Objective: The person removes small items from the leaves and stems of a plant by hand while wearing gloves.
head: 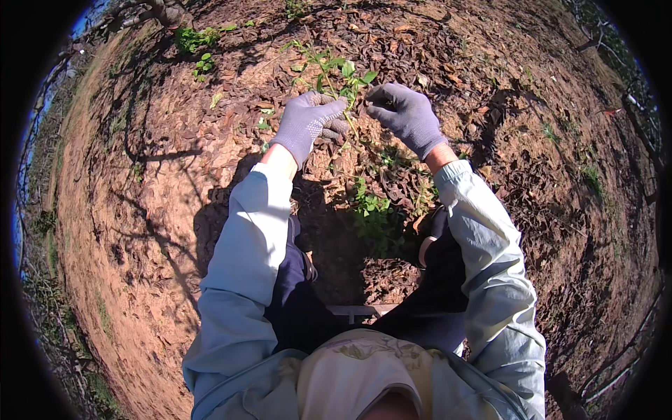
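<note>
My left hand, in a purple-grey knit glove with white grip dots, pinches the stem of a leafy green plant between thumb and fingers. The plant's leaves spread above the hand, and a pale stem end pokes out below the fingers. Just right of the stem is my right hand, gloved alike, its thumb and fingers curved with a gap between them. Nothing shows in that gap. Below both hands a low green plant grows among dead leaves between my feet, partly in shadow.
Dry brown leaves litter the reddish soil. More green plants grow at the upper left, near a tree trunk. Bare branches line the lower right rim. A pale bar lies between my legs.
</note>
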`<act>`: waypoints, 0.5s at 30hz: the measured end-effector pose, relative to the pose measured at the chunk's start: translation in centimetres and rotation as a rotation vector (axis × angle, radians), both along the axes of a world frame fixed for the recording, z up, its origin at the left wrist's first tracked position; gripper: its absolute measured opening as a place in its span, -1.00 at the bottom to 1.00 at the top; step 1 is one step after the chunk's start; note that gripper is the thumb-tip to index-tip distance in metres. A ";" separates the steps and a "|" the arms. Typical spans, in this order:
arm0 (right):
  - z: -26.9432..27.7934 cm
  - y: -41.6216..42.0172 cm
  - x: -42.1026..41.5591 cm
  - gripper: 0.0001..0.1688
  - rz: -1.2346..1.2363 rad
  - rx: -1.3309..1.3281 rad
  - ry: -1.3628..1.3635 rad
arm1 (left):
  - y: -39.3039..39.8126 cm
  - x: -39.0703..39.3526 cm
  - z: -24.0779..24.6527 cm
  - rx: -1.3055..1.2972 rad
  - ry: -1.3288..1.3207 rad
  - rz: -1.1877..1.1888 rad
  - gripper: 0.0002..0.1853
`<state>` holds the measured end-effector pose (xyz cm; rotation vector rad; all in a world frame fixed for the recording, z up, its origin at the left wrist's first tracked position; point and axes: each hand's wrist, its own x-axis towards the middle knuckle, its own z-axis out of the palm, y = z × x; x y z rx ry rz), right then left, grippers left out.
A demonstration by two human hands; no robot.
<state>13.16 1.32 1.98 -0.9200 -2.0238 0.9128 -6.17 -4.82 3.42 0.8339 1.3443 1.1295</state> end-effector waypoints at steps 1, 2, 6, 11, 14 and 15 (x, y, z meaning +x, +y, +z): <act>0.1 -0.2 -0.4 -0.77 0.012 -0.037 -0.023 | 0.0 0.1 -0.1 0.001 -0.005 -0.011 -0.75; 0.2 -0.4 -0.8 -0.77 0.027 0.015 -0.020 | 0.1 0.1 -0.2 0.002 -0.010 -0.022 -0.76; -0.5 -0.8 -1.2 -0.75 0.047 -0.055 -0.022 | 0.1 0.5 -0.4 0.077 0.010 -0.080 -0.77; -0.5 -0.9 -1.2 -0.76 0.077 -0.228 0.018 | 0.3 0.1 -1.4 0.132 0.048 -0.128 -0.77; -0.7 -0.8 -1.4 -0.79 0.058 -0.345 0.084 | 0.2 0.4 -1.4 0.158 0.039 -0.111 -0.78; -0.7 -0.8 -1.4 -0.79 0.050 -0.392 0.095 | 0.2 0.6 -1.1 0.151 0.034 -0.110 -0.77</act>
